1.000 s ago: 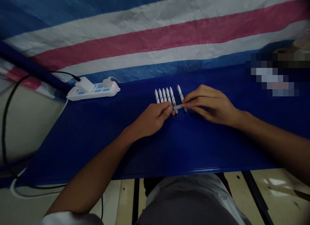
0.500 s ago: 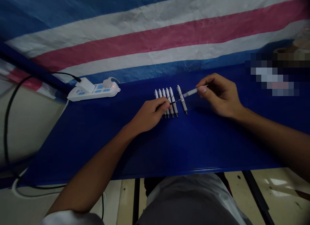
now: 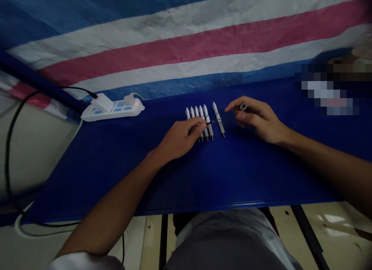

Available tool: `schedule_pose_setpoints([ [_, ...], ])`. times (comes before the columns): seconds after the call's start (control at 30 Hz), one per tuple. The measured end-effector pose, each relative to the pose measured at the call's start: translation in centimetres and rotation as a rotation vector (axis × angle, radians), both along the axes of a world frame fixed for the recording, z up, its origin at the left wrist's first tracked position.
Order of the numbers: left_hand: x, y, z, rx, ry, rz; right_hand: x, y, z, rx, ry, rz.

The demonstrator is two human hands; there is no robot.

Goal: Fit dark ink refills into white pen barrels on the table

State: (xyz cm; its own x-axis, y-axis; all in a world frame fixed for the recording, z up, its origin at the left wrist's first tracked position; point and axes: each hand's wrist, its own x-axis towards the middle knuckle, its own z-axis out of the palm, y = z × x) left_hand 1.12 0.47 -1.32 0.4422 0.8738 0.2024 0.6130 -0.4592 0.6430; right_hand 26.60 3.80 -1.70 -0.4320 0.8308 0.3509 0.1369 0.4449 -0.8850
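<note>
Pinching a dark rod (image 3: 210, 123) in my left hand (image 3: 182, 139), pale tube (image 3: 243, 106) in my right hand (image 3: 261, 120), one pen (image 3: 221, 127) between.

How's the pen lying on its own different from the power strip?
The lone pen is thin and small; the power strip is bigger and chunkier. The pen has a dark tip; the strip has blue patches and a red light. Both are partly white and lie on the blue table.

click pens (image 3: 221, 126): white uppers, grey grips, black tips
surface (image 3: 232, 173): deep blue
tarpaulin (image 3: 186, 49): blue, white, red stripes
power strip (image 3: 117, 114): white, light-blue patches
</note>
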Motion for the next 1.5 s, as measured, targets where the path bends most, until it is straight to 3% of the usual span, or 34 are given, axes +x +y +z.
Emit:
schedule_pose_setpoints([
  [0.1, 0.2, -0.1, 0.0, 0.026, 0.022, -0.024, -0.3, -0.6, 0.3, 0.130, -0.167, -0.002],
  [0.3, 0.4, -0.2, -0.2, 0.064, 0.058, -0.084, -0.9, -0.9, 0.2, 0.225, -0.213, 0.029],
  [0.6, -0.4, 0.0, 0.2, 0.034, 0.009, 0.051, -0.5, -0.6, 0.6, 0.147, -0.156, -0.267],
  [0.77, -0.7, 0.5, 0.2, 0.069, 0.025, 0.132, -0.2, 0.3, 0.5, 0.129, -0.091, -0.327],
  [1.1, -0.4, 0.4, -0.2, 0.171, 0.018, 0.113, -0.2, 0.1, 0.5, 0.117, -0.122, -0.283],
  [1.33, 0.4, -0.3, -0.5, 0.193, 0.070, -0.030, -1.1, -1.0, -0.1, 0.108, -0.218, -0.115],
  [1.5, 0.3, -0.3, -0.4, 0.212, 0.073, -0.021, -0.7, -1.0, 0.0, 0.120, -0.210, -0.064],
])
